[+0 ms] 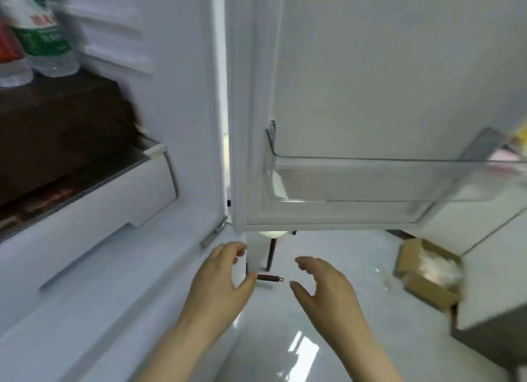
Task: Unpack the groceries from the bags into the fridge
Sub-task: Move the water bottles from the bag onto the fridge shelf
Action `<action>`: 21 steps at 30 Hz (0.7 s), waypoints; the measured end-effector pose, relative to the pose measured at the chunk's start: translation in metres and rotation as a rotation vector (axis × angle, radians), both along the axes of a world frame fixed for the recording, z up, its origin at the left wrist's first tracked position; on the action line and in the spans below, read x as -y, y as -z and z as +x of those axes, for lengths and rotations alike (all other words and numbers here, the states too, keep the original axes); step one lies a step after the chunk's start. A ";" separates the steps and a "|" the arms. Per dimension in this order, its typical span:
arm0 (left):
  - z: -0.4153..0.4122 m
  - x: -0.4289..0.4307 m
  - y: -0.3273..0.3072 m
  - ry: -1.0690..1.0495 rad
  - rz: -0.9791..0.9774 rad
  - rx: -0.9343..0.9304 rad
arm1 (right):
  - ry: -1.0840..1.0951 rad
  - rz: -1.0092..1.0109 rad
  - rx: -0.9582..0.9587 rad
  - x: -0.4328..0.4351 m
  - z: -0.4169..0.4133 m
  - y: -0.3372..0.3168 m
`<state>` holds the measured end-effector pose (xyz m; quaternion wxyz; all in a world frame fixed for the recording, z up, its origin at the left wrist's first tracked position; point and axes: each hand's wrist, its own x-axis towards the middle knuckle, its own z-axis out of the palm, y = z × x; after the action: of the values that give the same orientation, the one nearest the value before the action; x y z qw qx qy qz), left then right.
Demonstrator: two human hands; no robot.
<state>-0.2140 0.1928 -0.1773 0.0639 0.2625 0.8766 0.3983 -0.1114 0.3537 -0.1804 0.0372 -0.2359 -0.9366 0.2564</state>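
The fridge [182, 96] stands open, and its door [370, 68] is swung out to the right side of the view. Everything below is placed from that door.

On the door's inner face, near its bottom edge, hangs 1 clear door bin [370, 179]. What it holds is too blurred to tell.

Left of the door, high inside the fridge, stand 2 bottles: a green-label bottle [42, 31] and, just beside it on the far left, a red-label bottle [8, 48], cut by the frame. Under them lies a dark shelf area, and lower down a white drawer front [128, 199] faces out.

Below the door's bottom edge, both hands hang over the glossy floor [285, 339]. The left hand [219, 282] sits under the door's hinge corner, fingers loosely curled, thumb spread away, holding nothing. The right hand [325, 284] is just to its right, also loosely curled with thumb apart, and empty.

Between the 2 hands a small brown spring [270, 278] lies on the floor. The left thumb tip meets the spring's end in the view; whether they touch cannot be told.

A dark thin leg [270, 253] stands on the floor just under the door edge.

Below the door's far right end an open cardboard box [427, 267] rests on the floor, with pale wrapping inside.
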 end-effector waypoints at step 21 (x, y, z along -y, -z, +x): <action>0.241 -0.289 0.005 0.876 -0.087 -0.069 | 0.823 -0.003 -0.044 -0.173 0.328 0.012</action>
<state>0.0268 0.4818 -0.1820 0.2084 0.6197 0.7000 0.2874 0.2163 0.5267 -0.1927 0.1564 -0.5855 -0.7625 0.2265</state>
